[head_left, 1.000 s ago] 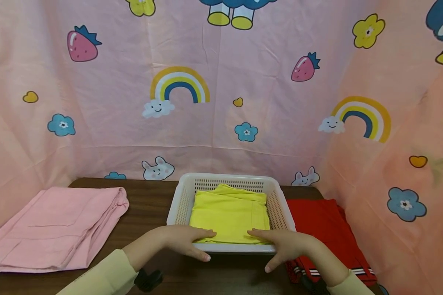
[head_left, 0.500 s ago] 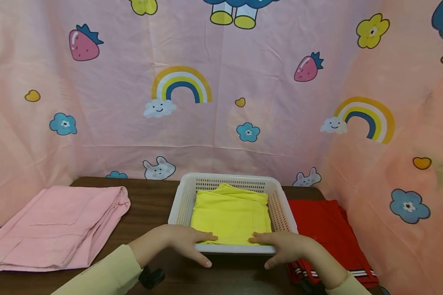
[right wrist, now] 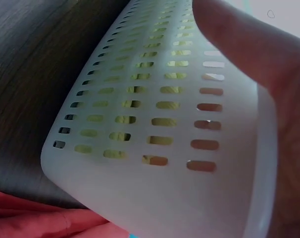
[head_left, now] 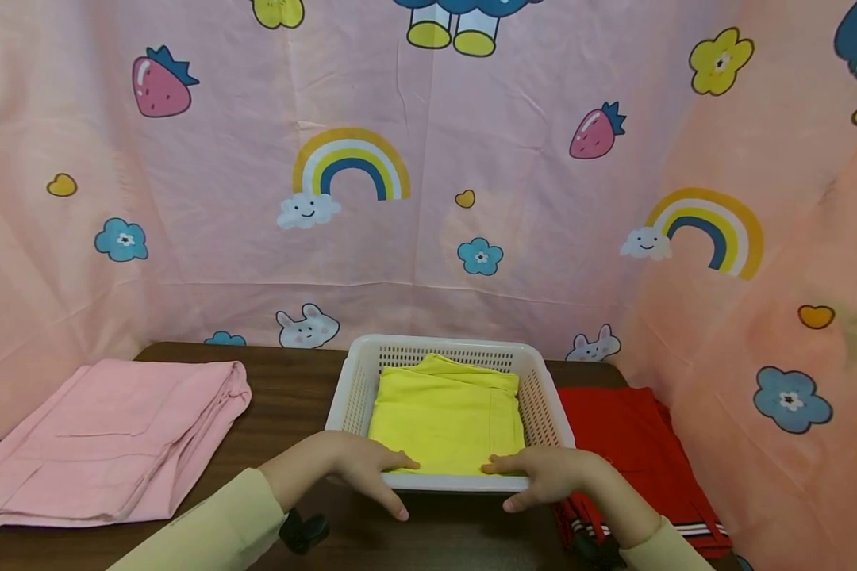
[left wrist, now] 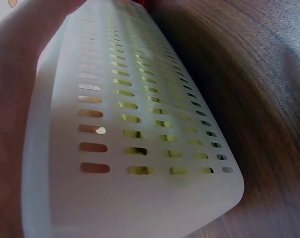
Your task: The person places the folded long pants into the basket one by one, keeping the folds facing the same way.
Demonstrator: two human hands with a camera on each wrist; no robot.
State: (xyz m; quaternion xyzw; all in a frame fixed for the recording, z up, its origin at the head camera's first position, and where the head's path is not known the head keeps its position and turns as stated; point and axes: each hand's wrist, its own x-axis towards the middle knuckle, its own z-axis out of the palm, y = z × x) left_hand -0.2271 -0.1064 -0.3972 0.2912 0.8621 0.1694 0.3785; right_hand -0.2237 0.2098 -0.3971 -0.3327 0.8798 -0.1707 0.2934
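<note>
A white plastic basket with slotted walls stands on the table, and a folded yellow garment lies inside it. At the left part of its near rim, my left hand has its fingers bent over into the basket and its thumb in front. My right hand grips the right part of that rim the same way. The right wrist view shows its thumb along the slotted outer wall. In the left wrist view, part of the left hand lies over the rim; its fingertips are out of sight.
Folded pink cloth lies on the left of the dark wooden table. A red garment with striped trim lies right of the basket, partly behind my right forearm. A patterned pink curtain hangs behind and at both sides.
The fingers of both hands have bent slightly more over the near rim, and the right thumb has shifted a little left and up. The basket stays in place on the table.
</note>
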